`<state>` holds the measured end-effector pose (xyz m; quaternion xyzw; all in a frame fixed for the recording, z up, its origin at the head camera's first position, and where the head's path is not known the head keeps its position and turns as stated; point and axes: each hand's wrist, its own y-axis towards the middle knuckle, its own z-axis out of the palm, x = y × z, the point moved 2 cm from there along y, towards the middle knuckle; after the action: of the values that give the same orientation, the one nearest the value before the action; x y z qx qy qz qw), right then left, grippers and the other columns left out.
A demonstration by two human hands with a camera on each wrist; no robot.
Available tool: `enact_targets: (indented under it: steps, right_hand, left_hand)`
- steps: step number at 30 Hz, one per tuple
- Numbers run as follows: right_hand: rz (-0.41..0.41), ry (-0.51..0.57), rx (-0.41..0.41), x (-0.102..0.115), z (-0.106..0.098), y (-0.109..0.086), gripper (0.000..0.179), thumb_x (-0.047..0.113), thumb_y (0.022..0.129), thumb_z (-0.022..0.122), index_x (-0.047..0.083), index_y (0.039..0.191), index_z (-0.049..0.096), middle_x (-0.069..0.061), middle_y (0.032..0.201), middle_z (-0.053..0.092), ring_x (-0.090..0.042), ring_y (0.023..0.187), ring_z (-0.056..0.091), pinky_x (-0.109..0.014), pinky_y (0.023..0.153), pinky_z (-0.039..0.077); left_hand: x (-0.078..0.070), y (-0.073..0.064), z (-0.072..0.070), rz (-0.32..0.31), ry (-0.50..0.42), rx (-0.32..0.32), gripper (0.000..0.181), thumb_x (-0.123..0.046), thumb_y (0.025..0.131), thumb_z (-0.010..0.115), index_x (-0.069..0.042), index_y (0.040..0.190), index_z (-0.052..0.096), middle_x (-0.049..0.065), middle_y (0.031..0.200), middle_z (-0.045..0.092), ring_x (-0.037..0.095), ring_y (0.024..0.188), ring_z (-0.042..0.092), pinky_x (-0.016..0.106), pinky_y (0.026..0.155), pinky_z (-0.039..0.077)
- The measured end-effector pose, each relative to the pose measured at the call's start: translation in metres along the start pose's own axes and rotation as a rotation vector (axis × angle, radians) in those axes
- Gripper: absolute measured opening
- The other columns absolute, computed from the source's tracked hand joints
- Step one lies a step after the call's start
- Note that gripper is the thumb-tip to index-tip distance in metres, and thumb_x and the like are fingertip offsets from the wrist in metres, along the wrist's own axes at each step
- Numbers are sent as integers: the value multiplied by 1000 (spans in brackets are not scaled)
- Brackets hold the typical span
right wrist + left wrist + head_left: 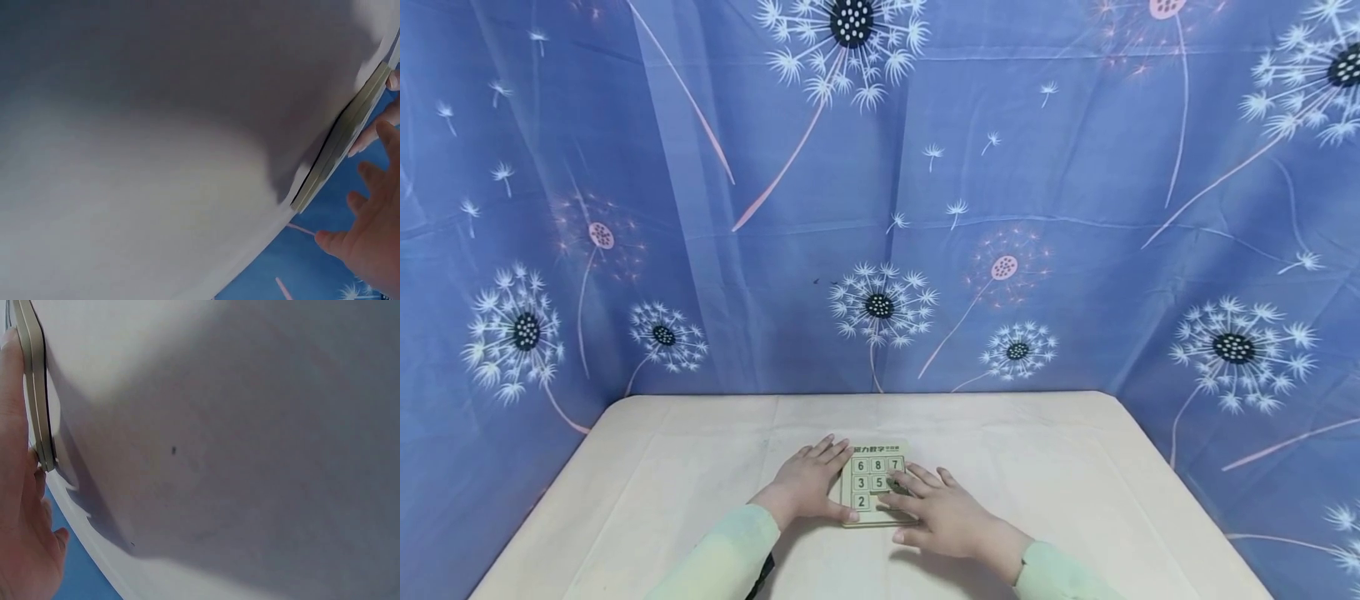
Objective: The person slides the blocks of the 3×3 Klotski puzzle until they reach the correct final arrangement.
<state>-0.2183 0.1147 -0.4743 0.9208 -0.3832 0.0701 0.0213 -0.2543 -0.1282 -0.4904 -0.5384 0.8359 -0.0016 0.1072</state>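
The puzzle, a small square number-slide board, is lying flat on the table at lower centre of the head view, between the two hands. Tiles 6, 8, 7 are showing in the top row, 3 and 5 in the middle, 2 at lower left; the remaining cells are lying under the right fingers.

The left hand is resting flat at the board's left edge, fingers straight and relaxed, thumb lying along the lower left corner. It is bracing the frame, not gripping it. In the left wrist view the board edge is touching the fingers at upper left.

The right hand is lying at the board's lower right, fingers extended, their tips pressing on a tile right of the 5. It is grasping nothing.

The tiles are lying ahead and left of the right fingertips, so the right hand is the nearer one for sliding.
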Motion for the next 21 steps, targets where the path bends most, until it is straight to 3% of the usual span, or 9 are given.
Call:
enact_targets:
  steps: [21]
  right_hand:
    - [-5,-27,55,13,6,13,57,63,99,52,38,150,51,0,166,41,-33,155,35,-69,119,36]
  left_hand:
    - [-1,1,0,-9,8,8,109,-74,75,75,-12,158,40,5,168,35,29,159,29,52,129,30]
